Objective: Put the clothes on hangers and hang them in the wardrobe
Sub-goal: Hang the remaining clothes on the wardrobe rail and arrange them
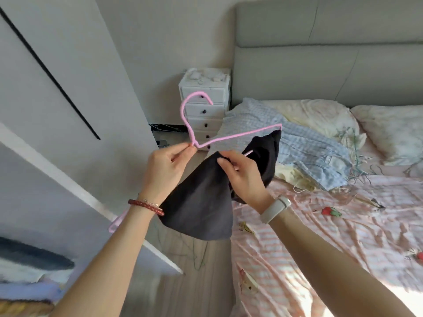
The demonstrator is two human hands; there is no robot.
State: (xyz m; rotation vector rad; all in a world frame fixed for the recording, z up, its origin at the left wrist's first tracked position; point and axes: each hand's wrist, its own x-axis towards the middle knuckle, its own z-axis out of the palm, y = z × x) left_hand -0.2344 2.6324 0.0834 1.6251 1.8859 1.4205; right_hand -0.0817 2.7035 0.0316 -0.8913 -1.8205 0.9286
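A pink hanger (238, 135) is held up in the middle of the view, hook pointing up. My left hand (167, 165) pinches it at the neck below the hook. A black garment (203, 202) hangs from the hanger's right arm and droops down. My right hand (242, 177) grips the black cloth together with the hanger's lower bar. A blue checked garment (297, 145) lies crumpled on the bed behind. The wardrobe (45, 110) stands at the left with its white door edge (68, 179) open. Another pink hanger (116, 221) shows below my left wrist.
The bed (343, 225) with a pink striped sheet fills the right side, with pillows (389, 131) at a grey headboard (320, 53). A small white drawer unit (204, 104) stands between bed and wall. Wooden floor (194, 282) runs between wardrobe and bed. Folded clothes (29, 259) lie at lower left.
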